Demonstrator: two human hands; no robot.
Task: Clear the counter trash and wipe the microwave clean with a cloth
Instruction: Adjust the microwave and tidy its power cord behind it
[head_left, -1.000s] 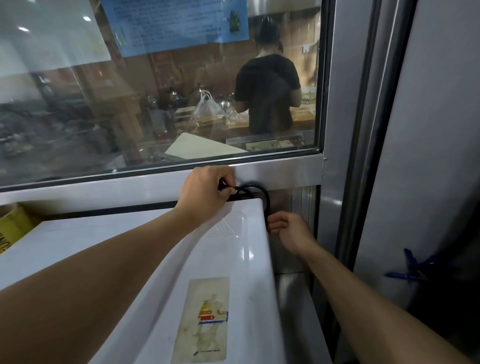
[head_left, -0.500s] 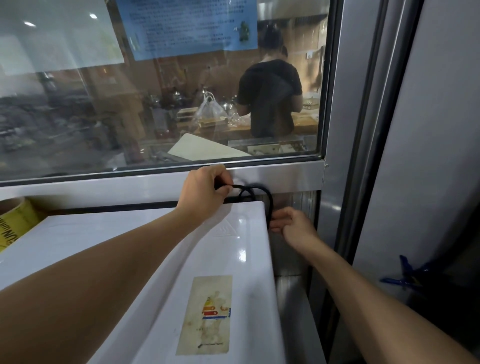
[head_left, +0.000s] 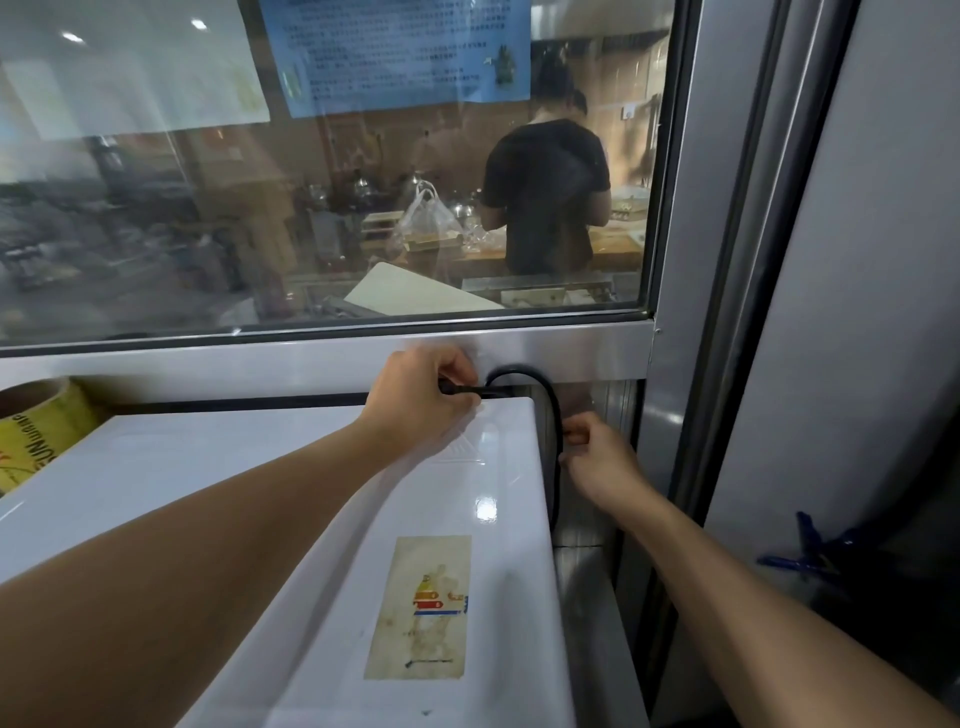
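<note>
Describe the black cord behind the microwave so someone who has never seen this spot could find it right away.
Start at the big window, then drop to the white microwave below its metal sill. At the microwave's back right corner, the black cord arches up and runs down the right side. It is the only thin black loop there, pinched by the left hand on top and the right hand beside it.

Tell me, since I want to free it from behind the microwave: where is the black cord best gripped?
Probably on the bare arc of the black cord between the two hands, coming from above. It loops clear of the microwave top's back right corner there; lower down it runs in the narrow gap beside the wall. The left hand and right hand already pinch it either side.
</note>
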